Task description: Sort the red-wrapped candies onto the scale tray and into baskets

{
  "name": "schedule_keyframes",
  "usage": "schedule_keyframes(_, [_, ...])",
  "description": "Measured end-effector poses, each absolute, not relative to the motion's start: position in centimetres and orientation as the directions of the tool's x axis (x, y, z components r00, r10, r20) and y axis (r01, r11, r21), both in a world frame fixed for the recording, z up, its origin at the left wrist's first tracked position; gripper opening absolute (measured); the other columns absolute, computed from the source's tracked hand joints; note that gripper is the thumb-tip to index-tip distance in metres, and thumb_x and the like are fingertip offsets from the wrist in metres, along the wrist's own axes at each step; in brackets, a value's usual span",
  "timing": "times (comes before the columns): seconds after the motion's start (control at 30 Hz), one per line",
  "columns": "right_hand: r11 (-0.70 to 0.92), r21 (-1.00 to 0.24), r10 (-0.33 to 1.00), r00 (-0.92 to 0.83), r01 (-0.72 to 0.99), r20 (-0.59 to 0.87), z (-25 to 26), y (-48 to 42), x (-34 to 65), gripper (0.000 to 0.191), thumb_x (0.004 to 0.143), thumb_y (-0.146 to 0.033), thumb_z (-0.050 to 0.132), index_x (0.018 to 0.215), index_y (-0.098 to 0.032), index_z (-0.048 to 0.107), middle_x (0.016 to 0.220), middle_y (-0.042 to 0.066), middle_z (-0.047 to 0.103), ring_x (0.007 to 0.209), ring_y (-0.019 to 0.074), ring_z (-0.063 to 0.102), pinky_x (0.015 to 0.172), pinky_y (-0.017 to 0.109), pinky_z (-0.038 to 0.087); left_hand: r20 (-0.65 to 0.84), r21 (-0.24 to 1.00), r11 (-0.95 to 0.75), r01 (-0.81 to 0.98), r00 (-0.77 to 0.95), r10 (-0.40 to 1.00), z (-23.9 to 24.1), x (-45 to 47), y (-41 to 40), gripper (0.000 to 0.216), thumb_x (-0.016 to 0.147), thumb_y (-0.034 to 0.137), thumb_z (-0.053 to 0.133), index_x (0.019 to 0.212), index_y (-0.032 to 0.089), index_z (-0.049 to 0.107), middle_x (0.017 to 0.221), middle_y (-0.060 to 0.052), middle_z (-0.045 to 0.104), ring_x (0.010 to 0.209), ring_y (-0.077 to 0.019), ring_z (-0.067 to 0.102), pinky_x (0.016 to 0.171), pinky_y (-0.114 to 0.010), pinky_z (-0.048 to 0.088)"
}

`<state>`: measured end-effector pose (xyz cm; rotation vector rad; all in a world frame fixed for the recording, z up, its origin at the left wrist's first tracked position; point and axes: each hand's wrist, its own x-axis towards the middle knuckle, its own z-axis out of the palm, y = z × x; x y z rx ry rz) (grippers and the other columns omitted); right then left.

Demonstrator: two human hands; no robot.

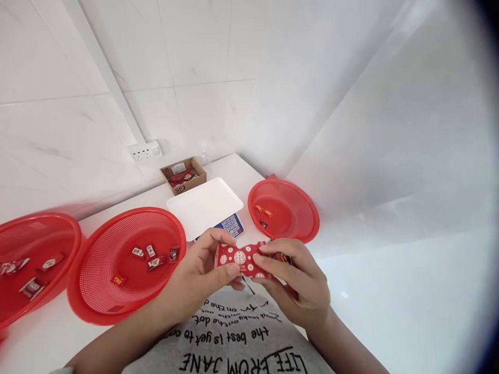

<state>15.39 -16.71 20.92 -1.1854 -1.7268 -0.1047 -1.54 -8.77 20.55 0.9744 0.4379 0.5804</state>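
A red packet (240,256) printed with white double-happiness signs and small flowers is held up in front of my shirt. My left hand (202,270) pinches its left end, thumb on the printed face and fingers behind. On the right end, my right hand (302,283) is closed round it with fingertips on the print. A bit of green and dark wrapping (281,256) shows under the right fingers; what it belongs to is mostly hidden. Both hands are above the table's near edge.
Red mesh baskets stand at far left (76,241), left (89,306) and right (312,208), holding a few wrapped sweets. Behind are a cardboard box (199,179) of red packets, a white scale (206,200) with blue keypad, and a wall with a socket strip (145,151).
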Motion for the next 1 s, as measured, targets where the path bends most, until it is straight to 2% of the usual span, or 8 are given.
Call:
schedule_keyframes(0.13, [0.433, -0.613, 0.743, 0.124, 0.661, 0.658, 20.3, -16.3, 15.2, 0.026, 0.084, -0.025, 0.065, 0.110, -0.026, 0.062, 0.097, 0.006, 0.062, 0.084, 0.0170, 0.061, 0.068, 0.030, 0.054, -0.048, 0.874, 0.370, -0.314, 0.703, 0.709, 20.8, -2.0, -8.7, 0.022, 0.079, 0.020, 0.069, 0.096, 0.024, 0.054, 0.083, 0.003, 0.061, 0.071, -0.0072, 0.062, 0.067, -0.021, 0.056])
schedule_keyframes(0.23, [0.361, -0.793, 0.816, 0.245, 0.490, 0.523, 19.9, -16.0, 15.1, 0.026, 0.083, -0.036, 0.065, 0.107, -0.028, 0.061, 0.091, 0.003, 0.063, 0.073, 0.0141, 0.060, 0.061, 0.026, 0.052, -0.008, 0.891, 0.309, -0.334, 0.667, 0.745, 21.0, -2.2, -8.7, 0.023, 0.079, 0.018, 0.070, 0.096, 0.024, 0.055, 0.082, 0.003, 0.061, 0.071, -0.0077, 0.062, 0.069, -0.022, 0.056])
schedule_keyframes(0.3, [0.328, -0.877, 0.867, 0.257, 0.352, 0.427, 19.9, -15.7, 15.2, 0.026, 0.083, -0.047, 0.062, 0.100, -0.026, 0.061, 0.086, 0.002, 0.063, 0.068, 0.0137, 0.057, 0.058, 0.025, 0.049, 0.008, 0.912, 0.252, -0.325, 0.626, 0.780, 21.3, -2.1, -8.7, 0.024, 0.077, 0.016, 0.071, 0.095, 0.023, 0.057, 0.083, 0.004, 0.059, 0.071, -0.0066, 0.060, 0.066, -0.019, 0.054])
schedule_keyframes(0.37, [0.293, -0.925, 0.924, 0.178, 0.242, 0.339, 20.0, -15.5, 15.3, 0.030, 0.084, -0.053, 0.057, 0.087, -0.024, 0.062, 0.081, 0.002, 0.062, 0.067, 0.0137, 0.055, 0.058, 0.026, 0.047, 0.006, 0.930, 0.215, -0.298, 0.597, 0.802, 21.4, -2.0, -8.8, 0.025, 0.075, 0.015, 0.073, 0.094, 0.023, 0.058, 0.082, 0.004, 0.057, 0.070, -0.0053, 0.057, 0.063, -0.015, 0.051])
schedule_keyframes(0.47, [0.217, -0.961, 0.974, 0.033, 0.170, 0.226, 20.1, -15.2, 15.5, 0.028, 0.089, -0.044, 0.053, 0.077, -0.021, 0.063, 0.077, 0.002, 0.060, 0.067, 0.0127, 0.053, 0.061, 0.026, 0.044, -0.029, 0.931, 0.248, -0.269, 0.622, 0.783, 21.4, -1.6, -8.8, 0.027, 0.076, 0.015, 0.072, 0.097, 0.023, 0.057, 0.081, 0.004, 0.059, 0.069, -0.0054, 0.058, 0.062, -0.015, 0.050])
schedule_keyframes(0.53, [0.168, -0.977, 0.984, 0.031, 0.134, 0.174, 20.1, -15.1, 15.6, 0.026, 0.090, -0.038, 0.053, 0.075, -0.020, 0.063, 0.074, 0.001, 0.058, 0.065, 0.0118, 0.052, 0.059, 0.025, 0.043, -0.057, 0.916, 0.304, -0.261, 0.665, 0.744, 21.3, -1.2, -8.8, 0.026, 0.079, 0.018, 0.070, 0.100, 0.023, 0.055, 0.082, 0.003, 0.061, 0.070, -0.0068, 0.060, 0.066, -0.018, 0.053])
schedule_keyframes(0.7, [0.077, -0.996, 0.994, 0.077, -0.041, 0.073, 20.0, -15.1, 16.6, 0.030, 0.089, -0.040, 0.054, 0.069, -0.019, 0.061, 0.071, 0.000, 0.055, 0.063, 0.0122, 0.051, 0.057, 0.026, 0.044, -0.041, 0.881, 0.378, -0.285, 0.750, 0.660, 21.5, 0.0, -8.4, 0.024, 0.085, 0.022, 0.063, 0.106, 0.024, 0.052, 0.086, 0.001, 0.064, 0.070, -0.0071, 0.062, 0.066, -0.020, 0.055])
schedule_keyframes(1.0, [0.091, -0.968, 0.996, 0.003, -0.233, 0.093, 20.4, -14.5, 20.1, 0.027, 0.087, -0.043, 0.056, 0.072, -0.021, 0.063, 0.075, 0.002, 0.062, 0.063, 0.0140, 0.053, 0.057, 0.030, 0.045, 0.008, 0.866, 0.378, -0.327, 0.766, 0.643, 22.8, 3.4, -7.6, 0.031, 0.086, 0.019, 0.062, 0.113, 0.028, 0.050, 0.087, 0.002, 0.066, 0.070, -0.0087, 0.064, 0.066, -0.023, 0.058])
